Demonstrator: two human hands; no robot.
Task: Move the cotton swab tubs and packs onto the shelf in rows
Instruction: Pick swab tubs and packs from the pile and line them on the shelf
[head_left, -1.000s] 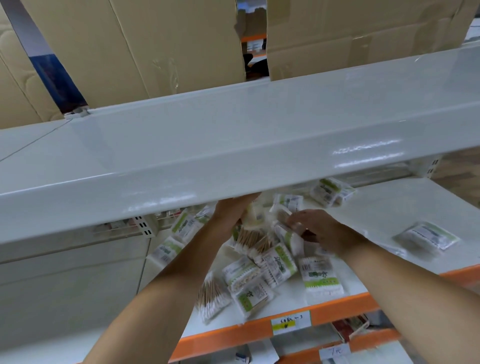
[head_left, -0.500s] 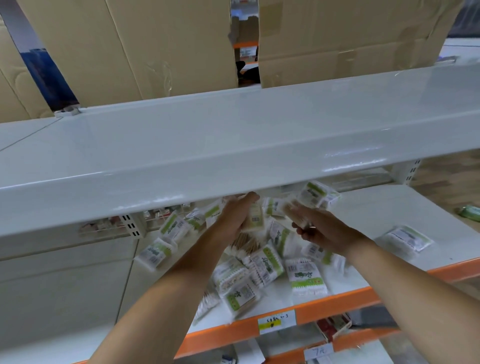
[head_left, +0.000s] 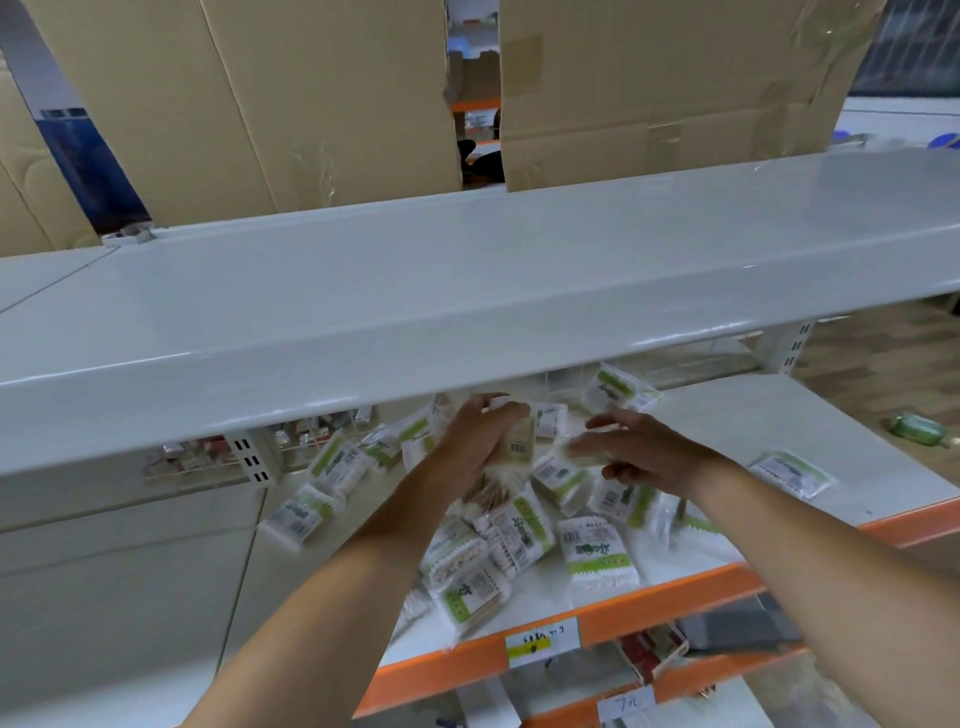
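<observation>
Both hands working in a loose heap of cotton swab packs on the orange-edged shelf (head_left: 691, 597).
Left hand (head_left: 480, 436) curls round one barcoded pack (head_left: 521, 441), lifted clear, probably for lining up; right hand (head_left: 641, 449), fingers extended and fairly open, reaches over blurred packs, contact unclear. The heap of packs (head_left: 519, 530) lies unsorted beneath the white upper shelf (head_left: 415, 312).

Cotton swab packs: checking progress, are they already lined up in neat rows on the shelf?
No, the cotton swab packs lie in a jumbled pile on the shelf.
</observation>
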